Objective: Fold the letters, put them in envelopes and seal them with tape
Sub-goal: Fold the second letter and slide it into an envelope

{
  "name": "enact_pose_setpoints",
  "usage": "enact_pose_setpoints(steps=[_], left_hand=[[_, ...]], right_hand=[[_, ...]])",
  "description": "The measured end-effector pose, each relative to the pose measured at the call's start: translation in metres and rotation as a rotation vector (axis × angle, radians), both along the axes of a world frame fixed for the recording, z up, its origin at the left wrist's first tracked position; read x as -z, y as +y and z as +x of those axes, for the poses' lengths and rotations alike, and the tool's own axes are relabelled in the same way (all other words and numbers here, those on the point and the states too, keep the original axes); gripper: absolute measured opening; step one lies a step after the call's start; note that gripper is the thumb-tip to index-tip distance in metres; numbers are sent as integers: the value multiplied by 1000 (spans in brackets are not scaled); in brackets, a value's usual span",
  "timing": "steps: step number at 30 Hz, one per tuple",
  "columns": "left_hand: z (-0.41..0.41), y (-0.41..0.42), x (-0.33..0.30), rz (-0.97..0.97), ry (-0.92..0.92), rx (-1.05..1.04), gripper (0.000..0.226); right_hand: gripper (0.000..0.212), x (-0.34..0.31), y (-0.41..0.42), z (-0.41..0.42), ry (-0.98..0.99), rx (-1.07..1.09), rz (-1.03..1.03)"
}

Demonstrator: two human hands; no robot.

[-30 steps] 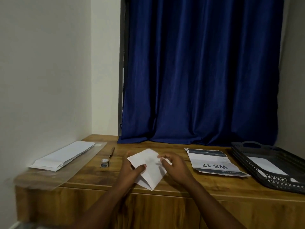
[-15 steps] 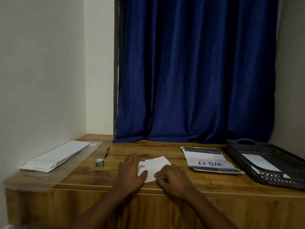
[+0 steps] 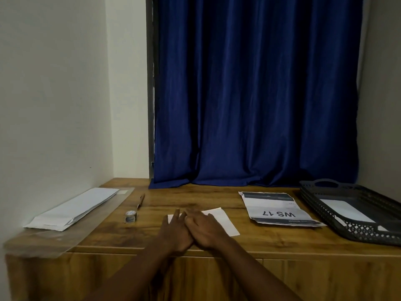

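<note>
Pressing the crease flat is the step in hand, so keep both palms down on the folded letter (image 3: pixel 219 221) lying on the desk (image 3: pixel 217 242) just in front of you. Your left hand (image 3: pixel 174 230) has its fingers straight and spread over the sheet's left part; your right hand (image 3: pixel 206 228) lies flat beside it, touching it at the thumb side, fingers stretched over the middle. Neither grip pinches anything. To do this well, I would hold one palm as an anchor and slide the other outward along the fold toward the free right edge, so the paper does not skew and the crease sets sharp enough to fit an envelope.

Left of your left hand, well apart, the white envelopes (image 3: pixel 72 210) rest on a clear plastic sleeve (image 3: pixel 43 242); nearer lie a small tape roll (image 3: pixel 130 216) and a pen (image 3: pixel 140 200). Right of your right hand sits a grey mailer (image 3: pixel 277 210) printed "WS 17", upside down from where you stand; its smaller print is too blurred to read. Beyond it a dark basket tray (image 3: pixel 325 192) holds white paper.
</note>
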State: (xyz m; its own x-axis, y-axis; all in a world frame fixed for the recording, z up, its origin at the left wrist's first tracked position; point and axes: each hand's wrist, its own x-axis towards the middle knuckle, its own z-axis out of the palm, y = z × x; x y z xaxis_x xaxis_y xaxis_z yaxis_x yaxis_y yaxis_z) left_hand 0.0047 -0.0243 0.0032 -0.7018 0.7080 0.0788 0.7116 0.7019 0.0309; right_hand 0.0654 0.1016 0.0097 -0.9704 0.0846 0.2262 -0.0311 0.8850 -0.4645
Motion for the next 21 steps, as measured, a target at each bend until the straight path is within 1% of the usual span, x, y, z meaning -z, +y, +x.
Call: enact_pose_setpoints(steps=[2, 4, 7, 9, 12, 14, 21], left_hand=[[-3, -1, 5, -71, -19, -18, 72], [-4, 0, 6, -96, -26, -23, 70], [-8, 2, 8, -30, -80, -68, 65], [-11, 3, 8, 1, -115, -104, 67], [-17, -1, 5, -27, -131, -142, 69], [-23, -10, 1, -34, -146, -191, 70], [-25, -28, 1, 13, -153, -206, 77]], right_hand=[[64, 6, 1, -4, -123, -1, 12], [65, 6, 7, -5, -168, -16, 19], [61, 5, 25, -1, -211, -41, 132], [58, 3, 41, 2, -240, -7, 212], [62, 1, 67, 8, -256, 86, 276], [65, 1, 80, 11, -263, 121, 282], [68, 7, 85, 10, -243, 157, 294]])
